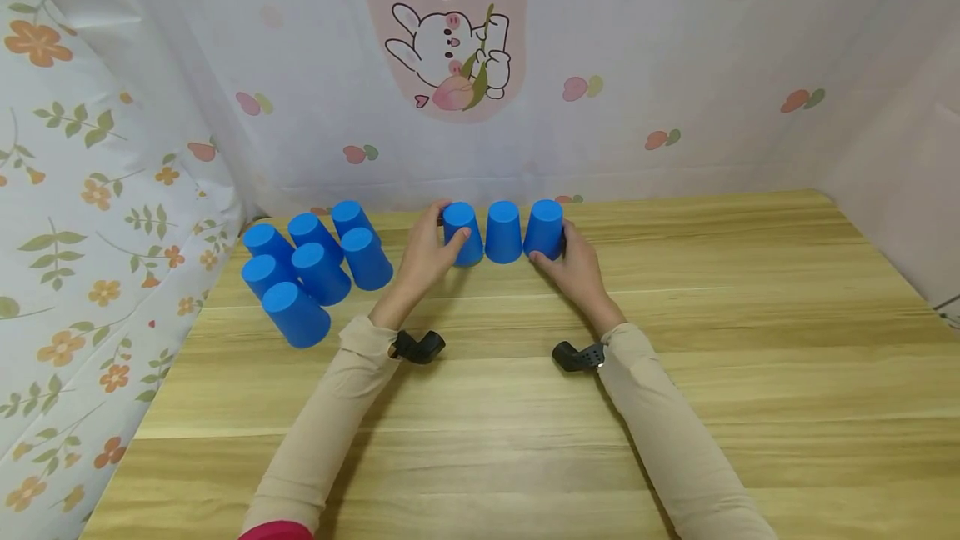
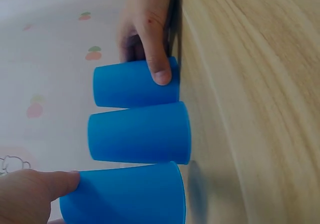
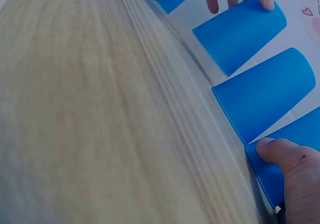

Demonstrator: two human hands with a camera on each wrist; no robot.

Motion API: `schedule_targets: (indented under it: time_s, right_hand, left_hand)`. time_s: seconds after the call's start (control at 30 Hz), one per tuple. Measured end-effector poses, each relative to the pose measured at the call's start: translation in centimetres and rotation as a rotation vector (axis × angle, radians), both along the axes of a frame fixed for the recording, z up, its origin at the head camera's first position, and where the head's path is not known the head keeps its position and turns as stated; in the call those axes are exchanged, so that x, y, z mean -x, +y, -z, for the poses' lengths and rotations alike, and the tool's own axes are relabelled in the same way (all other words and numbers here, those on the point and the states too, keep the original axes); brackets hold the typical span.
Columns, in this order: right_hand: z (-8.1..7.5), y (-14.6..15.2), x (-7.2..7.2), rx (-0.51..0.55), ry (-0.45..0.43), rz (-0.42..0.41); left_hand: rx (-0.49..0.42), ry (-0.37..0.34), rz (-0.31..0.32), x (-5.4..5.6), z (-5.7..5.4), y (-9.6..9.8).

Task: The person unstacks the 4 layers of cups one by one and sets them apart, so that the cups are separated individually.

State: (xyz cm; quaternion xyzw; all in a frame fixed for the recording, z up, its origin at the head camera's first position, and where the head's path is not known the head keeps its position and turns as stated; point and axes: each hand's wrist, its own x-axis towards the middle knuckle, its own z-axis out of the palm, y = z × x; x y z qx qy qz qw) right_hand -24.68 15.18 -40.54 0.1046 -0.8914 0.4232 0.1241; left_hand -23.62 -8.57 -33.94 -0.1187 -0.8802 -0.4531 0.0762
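Observation:
Three upside-down blue cups stand in a row at the back of the table. My left hand (image 1: 427,257) grips the left cup (image 1: 470,252), with its thumb on the near side by the top and its other fingers behind. Around the lower part of the right cup (image 1: 543,227) my right hand (image 1: 579,267) holds on, its thumb (image 3: 270,149) close to the rim. Between them the middle cup (image 1: 503,233) stands untouched by either hand. In the right wrist view the rims of the middle and right cups nearly meet; a narrow gap separates the left cup.
Left of my left forearm, several more upside-down blue cups (image 1: 321,275) stand in a cluster on the wooden table (image 1: 495,440). A printed white cloth (image 1: 637,40) hangs right behind the row, and a floral cloth (image 1: 90,215) borders the left side.

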Motion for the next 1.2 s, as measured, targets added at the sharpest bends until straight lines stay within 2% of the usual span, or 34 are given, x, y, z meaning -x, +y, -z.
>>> schedule_targets:
  time_s: [0.3, 0.63, 0.8, 0.93, 1.2]
  right_hand:
    - [0.2, 0.2, 0.1, -0.002, 0.013, -0.007]
    - [0.3, 0.3, 0.2, -0.007, 0.005, 0.0]
    - [0.3, 0.1, 0.2, -0.006, 0.001, -0.003]
    - [0.2, 0.0, 0.2, -0.004, -0.003, -0.007]
    - [0.0, 0.1, 0.1, -0.001, -0.005, -0.003]
  left_hand:
    - [0.018, 0.073, 0.006, -1.0, -1.3, -0.8]
    - [0.059, 0.145, -0.005, -1.4, -1.3, -1.6]
    - [0.073, 0.106, -0.008, -2.1, -1.5, -2.5]
    - [0.096, 0.059, 0.014, -3.1, -2.0, -3.8]
    - [0.217, 0.015, 0.054, -5.5, -3.1, -7.2]
